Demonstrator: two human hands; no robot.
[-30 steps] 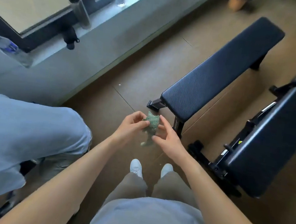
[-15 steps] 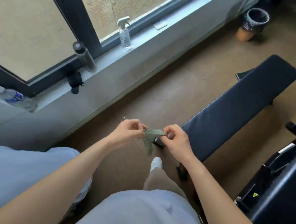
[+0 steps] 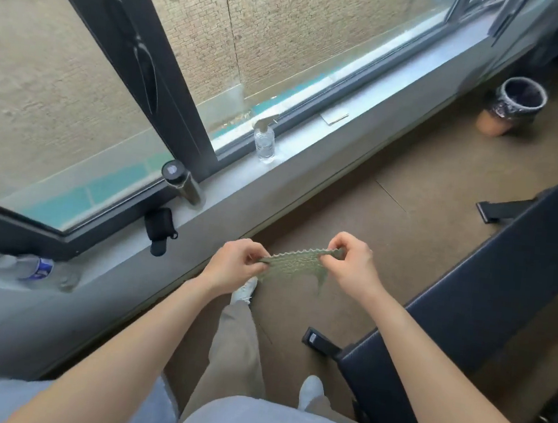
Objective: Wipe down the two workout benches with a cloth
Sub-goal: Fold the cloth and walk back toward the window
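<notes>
A small green cloth (image 3: 294, 264) was held stretched in mid-air between two bare hands. Its top edge was pulled taut and a loose corner hung below the right grip (image 3: 354, 267). That grip was clamped on one end of the cloth, fingers curled tight. The left grip (image 3: 233, 268) pinched the other end the same way. The cloth touched no bench, so wiping had not begun.

Right of the right grip and lower, a long dark padded bench (image 3: 489, 292) stood on the brown floor (image 3: 389, 230). Beyond it, a dark shape at the frame's edge was too cut off to name.

Past the left grip ran a grey window sill (image 3: 310, 166). A clear spray bottle (image 3: 264, 142) stood on it, well beyond both grips, and a dark flask (image 3: 184, 184) stood nearer.

Both grips held only the cloth's edges. A slip at either one would likely have dropped it to the floor and dirtied it. Whether the cloth was damp could not be told. If it was dry, with the spray bottle out of reach, wiping might only have smeared grime along the pad.
</notes>
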